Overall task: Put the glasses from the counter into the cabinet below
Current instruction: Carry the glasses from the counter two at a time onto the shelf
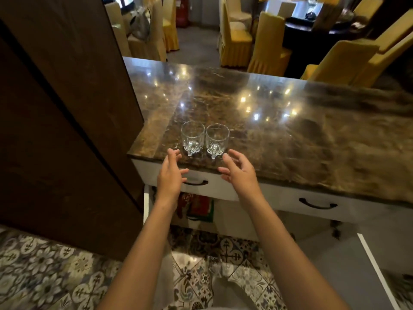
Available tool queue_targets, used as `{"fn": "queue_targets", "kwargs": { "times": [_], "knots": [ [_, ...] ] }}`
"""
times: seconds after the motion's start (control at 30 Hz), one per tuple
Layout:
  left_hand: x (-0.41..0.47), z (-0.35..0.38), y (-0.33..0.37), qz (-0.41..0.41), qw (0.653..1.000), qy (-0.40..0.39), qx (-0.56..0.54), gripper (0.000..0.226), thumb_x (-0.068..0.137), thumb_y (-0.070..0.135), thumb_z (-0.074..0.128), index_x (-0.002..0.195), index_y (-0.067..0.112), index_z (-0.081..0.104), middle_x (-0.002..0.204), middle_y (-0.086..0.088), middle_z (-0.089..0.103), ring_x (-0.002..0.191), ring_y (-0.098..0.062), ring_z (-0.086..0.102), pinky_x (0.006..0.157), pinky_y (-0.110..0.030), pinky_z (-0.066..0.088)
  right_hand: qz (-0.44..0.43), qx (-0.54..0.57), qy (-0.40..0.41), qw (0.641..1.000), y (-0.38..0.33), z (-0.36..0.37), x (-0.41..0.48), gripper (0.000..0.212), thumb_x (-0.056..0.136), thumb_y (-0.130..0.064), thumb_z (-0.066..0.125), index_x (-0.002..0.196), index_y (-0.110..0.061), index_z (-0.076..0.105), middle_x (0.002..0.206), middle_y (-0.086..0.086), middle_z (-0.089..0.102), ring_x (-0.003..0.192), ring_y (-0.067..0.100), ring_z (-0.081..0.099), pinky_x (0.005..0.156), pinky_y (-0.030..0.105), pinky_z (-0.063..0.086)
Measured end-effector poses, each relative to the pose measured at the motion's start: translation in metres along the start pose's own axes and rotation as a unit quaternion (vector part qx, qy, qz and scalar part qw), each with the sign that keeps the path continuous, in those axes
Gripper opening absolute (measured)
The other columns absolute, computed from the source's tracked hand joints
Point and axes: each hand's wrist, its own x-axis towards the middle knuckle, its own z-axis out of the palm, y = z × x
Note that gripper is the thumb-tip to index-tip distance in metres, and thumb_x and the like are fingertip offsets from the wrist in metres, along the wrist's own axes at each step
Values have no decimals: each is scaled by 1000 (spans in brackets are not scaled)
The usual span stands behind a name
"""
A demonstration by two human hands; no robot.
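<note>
At the near edge of the desk [290, 135] stand two glasses [205, 138], rigid, breakable, slick, so my empty, spread left hand [171, 174] and right hand [240, 171] should take their handles.

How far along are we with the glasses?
Done: the cabinet below looks open, a white door edge swung out to the right. No glass is visibly stowed.

In hand: nothing yet. The left hand and right hand are open, just short of the left glass and right glass, which stand upright side by side near the counter edge.

Left: take both glasses and set them in the cabinet.
</note>
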Motion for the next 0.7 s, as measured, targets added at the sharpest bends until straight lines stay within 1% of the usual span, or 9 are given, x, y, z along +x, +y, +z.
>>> {"fn": "queue_targets", "kwargs": {
  "times": [0.07, 0.17, 0.23, 0.33, 0.43, 0.47, 0.53, 0.63, 0.7],
  "knots": [
    [17, 2, 1, -34, 999, -7, -19, 67, 99, 70, 22, 143, 30, 53, 144, 8, 54, 101, -18, 70, 80, -36, 57, 24, 29, 8, 999, 8, 12, 12, 51, 99, -41, 63, 145, -23, 51, 119, -11, 65, 96, 12, 75, 83, 28, 62],
    [41, 12, 3, -44, 999, -12, -14, 68, 101, 67, 22, 145, 25, 52, 146, 5, 54, 105, -21, 69, 90, -43, 56, 50, 55, 18, 997, 15, 26, 33, 47, 99, -40, 63, 142, -22, 54, 117, -8, 68, 94, 13, 75, 76, 24, 61],
    [53, 20, 3, -48, 999, -11, -18, 67, 101, 66, 22, 140, 23, 57, 142, 3, 59, 106, -22, 69, 89, -41, 57, 58, 61, 30, 996, 18, 31, 46, 37, 99, -41, 63, 130, -21, 63, 113, -5, 72, 93, 13, 75, 74, 24, 61],
    [62, 28, -3, -53, 998, -1, -27, 66, 100, 68, 23, 129, 27, 65, 131, 5, 66, 101, -17, 72, 78, -32, 58, 56, 64, 49, 995, 23, 34, 59, 19, 100, -40, 61, 107, -27, 72, 101, -4, 76, 93, 16, 75, 72, 25, 60],
    [67, 34, -9, -71, 996, 5, -52, 59, 99, 69, 26, 113, 33, 70, 116, 11, 73, 96, -15, 75, 77, -31, 57, 67, 85, 44, 993, 26, 34, 67, 24, 101, -39, 60, 101, -22, 77, 95, -5, 79, 91, 16, 76, 71, 26, 60],
    [68, 36, -10, -75, 995, 6, -61, 57, 99, 69, 27, 108, 34, 71, 110, 12, 75, 95, -15, 76, 78, -32, 56, 71, 98, 40, 992, 25, 33, 69, 26, 101, -40, 59, 99, -22, 78, 96, -6, 79, 90, 16, 77, 71, 26, 60],
    [69, 40, -14, -75, 995, -3, -68, 56, 99, 69, 31, 101, 34, 75, 107, 13, 77, 94, -14, 76, 78, -32, 56, 82, 124, 26, 988, 24, 35, 71, 32, 102, -41, 57, 94, -21, 81, 99, -2, 80, 90, 17, 77, 72, 27, 60],
    [70, 48, -20, -60, 996, -21, -60, 56, 94, 72, 39, 97, 32, 77, 106, 5, 78, 99, -16, 75, 79, -31, 57, 82, 132, -18, 988, 24, 40, 71, 34, 103, -43, 54, 95, -26, 82, 104, 1, 80, 95, 17, 77, 76, 26, 61],
    [71, 51, -20, -44, 997, -20, -52, 61, 87, 80, 41, 93, 32, 78, 102, 2, 79, 98, -16, 75, 81, -35, 59, 71, 128, -36, 989, 24, 44, 71, 35, 104, -44, 51, 97, -28, 82, 105, 0, 80, 100, 15, 76, 80, 26, 60]
  ]
}}
